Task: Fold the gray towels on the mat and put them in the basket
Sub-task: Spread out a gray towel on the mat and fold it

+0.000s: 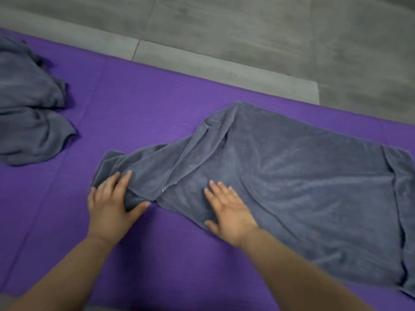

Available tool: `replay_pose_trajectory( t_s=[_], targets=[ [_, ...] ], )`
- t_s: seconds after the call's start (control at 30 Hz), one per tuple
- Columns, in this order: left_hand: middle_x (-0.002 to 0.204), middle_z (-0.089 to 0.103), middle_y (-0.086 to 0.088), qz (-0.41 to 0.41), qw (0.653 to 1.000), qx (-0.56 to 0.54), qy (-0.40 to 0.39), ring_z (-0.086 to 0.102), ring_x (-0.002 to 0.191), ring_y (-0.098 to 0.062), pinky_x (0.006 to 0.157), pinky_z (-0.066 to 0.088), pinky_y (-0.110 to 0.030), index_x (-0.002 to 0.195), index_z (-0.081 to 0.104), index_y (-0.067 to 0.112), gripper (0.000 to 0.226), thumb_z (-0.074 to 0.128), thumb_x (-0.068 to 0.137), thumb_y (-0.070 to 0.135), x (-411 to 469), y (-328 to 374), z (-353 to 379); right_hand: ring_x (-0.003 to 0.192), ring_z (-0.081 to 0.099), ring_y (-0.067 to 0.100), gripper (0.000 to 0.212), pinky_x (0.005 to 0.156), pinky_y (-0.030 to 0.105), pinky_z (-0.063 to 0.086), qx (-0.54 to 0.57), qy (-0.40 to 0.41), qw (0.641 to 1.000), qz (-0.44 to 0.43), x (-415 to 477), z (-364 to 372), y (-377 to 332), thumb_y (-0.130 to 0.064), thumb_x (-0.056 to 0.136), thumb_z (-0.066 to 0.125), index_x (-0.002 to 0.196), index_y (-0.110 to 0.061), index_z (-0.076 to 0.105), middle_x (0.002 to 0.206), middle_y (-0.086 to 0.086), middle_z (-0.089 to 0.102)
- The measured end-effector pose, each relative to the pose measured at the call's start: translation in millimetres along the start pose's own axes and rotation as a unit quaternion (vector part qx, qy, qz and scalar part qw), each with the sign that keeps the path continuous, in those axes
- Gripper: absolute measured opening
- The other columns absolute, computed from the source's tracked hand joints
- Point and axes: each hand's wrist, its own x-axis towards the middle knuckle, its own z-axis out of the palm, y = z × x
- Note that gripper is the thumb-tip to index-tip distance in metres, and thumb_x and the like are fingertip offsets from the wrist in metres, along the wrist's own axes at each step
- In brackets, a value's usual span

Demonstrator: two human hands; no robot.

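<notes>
Two lots of gray cloth noted on purple mat point(157, 97): one towel point(303, 187) laid out at right, largely flat, left end bunched and twisted; one crumpled heap point(29, 108) well apart at far left, untouched. No basket in view. At the bunched end, left grip point(110, 203) spread, fingers straight on the cloth, thumb out alongside; no pinch evident. On the near edge of the towel, right grip point(226, 209) spread flat, palm pressing down. Step in hand, as judged: flattening ahead of the first fold. Recommended: keep the right palm as anchor; draw the bunched end leftward and outward to open the twist; smooth the turned-over strip at the far right; square all corners; fold only then. Risk if folded over creases: lumpy bundle, poor fit in basket.
</notes>
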Motion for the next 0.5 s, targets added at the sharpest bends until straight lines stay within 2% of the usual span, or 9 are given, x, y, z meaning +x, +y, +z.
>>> replay_pose_trajectory(
  t_s=[0.1, 0.17, 0.2, 0.23, 0.3, 0.37, 0.43, 0.47, 0.5],
  targets=[
    [0.116, 0.061, -0.02, 0.088, 0.993, 0.04, 0.06, 0.038, 0.106, -0.025, 0.089, 0.033, -0.043, 0.105, 0.06, 0.026, 0.056, 0.043, 0.064, 0.06, 6, 5, 10, 0.145, -0.005, 0.018, 0.075, 0.104, 0.033, -0.022, 0.012, 0.028, 0.999, -0.014, 9, 32, -33, -0.042, 0.085, 0.054, 0.146, -0.018, 0.018, 0.157, 0.005, 0.001],
    [0.103, 0.069, -0.013, 0.124, 0.989, 0.044, 0.073, 0.039, 0.097, -0.02, 0.081, 0.039, -0.042, 0.083, 0.071, 0.02, 0.042, 0.044, 0.064, 0.046, 14, 4, 10, 0.134, 0.038, 0.021, 0.071, 0.111, 0.039, 0.018, -0.004, 0.084, 0.996, -0.011, 11, 41, -41, -0.051, 0.064, 0.065, 0.127, -0.021, 0.055, 0.143, 0.008, 0.045],
    [0.096, 0.071, -0.011, 0.127, 0.989, 0.027, 0.065, 0.042, 0.092, -0.016, 0.076, 0.041, -0.041, 0.076, 0.073, 0.016, 0.041, 0.044, 0.065, 0.043, 18, 3, 7, 0.119, 0.056, 0.018, 0.066, 0.101, 0.034, 0.039, -0.021, 0.099, 0.995, -0.011, 14, 45, -42, -0.052, 0.053, 0.067, 0.113, -0.025, 0.066, 0.128, 0.003, 0.06],
    [0.09, 0.071, -0.013, 0.118, 0.992, -0.016, 0.039, 0.045, 0.086, -0.013, 0.074, 0.042, -0.035, 0.072, 0.072, 0.011, 0.042, 0.045, 0.068, 0.043, 24, 3, 0, 0.109, 0.064, 0.015, 0.06, 0.09, 0.031, 0.049, -0.023, 0.113, 0.993, -0.01, 16, 47, -43, -0.05, 0.048, 0.066, 0.103, -0.027, 0.07, 0.119, -0.001, 0.066],
    [0.074, 0.067, -0.015, 0.077, 0.986, -0.142, -0.032, 0.054, 0.074, -0.004, 0.067, 0.042, -0.017, 0.063, 0.066, 0.007, 0.039, 0.053, 0.078, 0.039, 38, 7, -31, 0.102, 0.067, 0.014, 0.051, 0.082, 0.03, 0.054, -0.023, 0.135, 0.99, -0.018, 19, 51, -40, -0.044, 0.05, 0.059, 0.096, -0.029, 0.073, 0.112, -0.004, 0.069],
    [0.046, 0.058, 0.001, 0.014, 0.976, -0.209, -0.067, 0.05, 0.043, 0.005, 0.046, 0.035, -0.005, 0.058, 0.057, 0.016, 0.03, 0.058, 0.087, 0.022, 68, 5, -63, 0.101, 0.067, 0.014, 0.044, 0.08, 0.031, 0.054, -0.037, 0.149, 0.988, -0.017, 20, 52, -39, -0.04, 0.059, 0.05, 0.096, -0.029, 0.073, 0.111, -0.004, 0.07],
    [0.031, 0.051, 0.008, -0.048, 0.961, -0.269, 0.033, 0.046, 0.03, 0.003, 0.035, 0.031, -0.003, 0.062, 0.051, 0.018, 0.029, 0.052, 0.091, 0.018, 111, 0, -98, 0.102, 0.067, 0.014, 0.045, 0.081, 0.032, 0.054, -0.045, 0.164, 0.985, -0.013, 21, 56, -40, -0.034, 0.067, 0.04, 0.097, -0.029, 0.073, 0.111, -0.004, 0.07],
    [0.036, 0.056, 0.01, -0.074, 0.942, -0.311, 0.1, 0.051, 0.033, 0.005, 0.038, 0.037, -0.004, 0.07, 0.052, 0.019, 0.025, 0.047, 0.094, 0.019, 130, 1, -119, 0.101, 0.067, 0.014, 0.044, 0.081, 0.031, 0.054, -0.04, 0.172, 0.984, -0.014, 22, 57, -41, -0.029, 0.067, 0.041, 0.096, -0.029, 0.073, 0.111, -0.005, 0.07],
    [0.055, 0.066, 0.011, -0.09, 0.924, -0.336, 0.159, 0.06, 0.048, 0.008, 0.05, 0.047, -0.005, 0.084, 0.055, 0.018, 0.015, 0.044, 0.095, 0.02, 146, -1, -135, 0.101, 0.068, 0.014, 0.043, 0.081, 0.031, 0.054, -0.028, 0.179, 0.983, -0.015, 22, 57, -42, -0.024, 0.066, 0.042, 0.095, -0.029, 0.073, 0.11, -0.005, 0.07]
  ],
)
